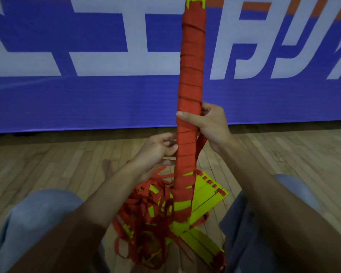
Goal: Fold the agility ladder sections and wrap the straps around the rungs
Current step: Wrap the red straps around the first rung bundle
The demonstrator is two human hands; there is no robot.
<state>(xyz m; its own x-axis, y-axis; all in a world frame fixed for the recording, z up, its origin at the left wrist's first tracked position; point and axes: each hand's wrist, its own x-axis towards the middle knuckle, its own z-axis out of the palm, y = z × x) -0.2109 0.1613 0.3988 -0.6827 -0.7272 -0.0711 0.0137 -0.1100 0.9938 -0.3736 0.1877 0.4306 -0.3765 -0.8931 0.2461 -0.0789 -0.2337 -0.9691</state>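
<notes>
At mid-bundle, right hand [211, 125] grips rungs [191, 75]; left hand [156, 148] apparently touches.

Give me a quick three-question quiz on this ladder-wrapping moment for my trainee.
1. True or false: the wrapped bundle lies flat on the floor.
2. Which is higher on the bundle? A: left grip. B: right grip.
3. Fill in: the loose straps piled below are ____ in colour.

Key: 1 false, it is held on end; 2 B; 3 red.
</notes>
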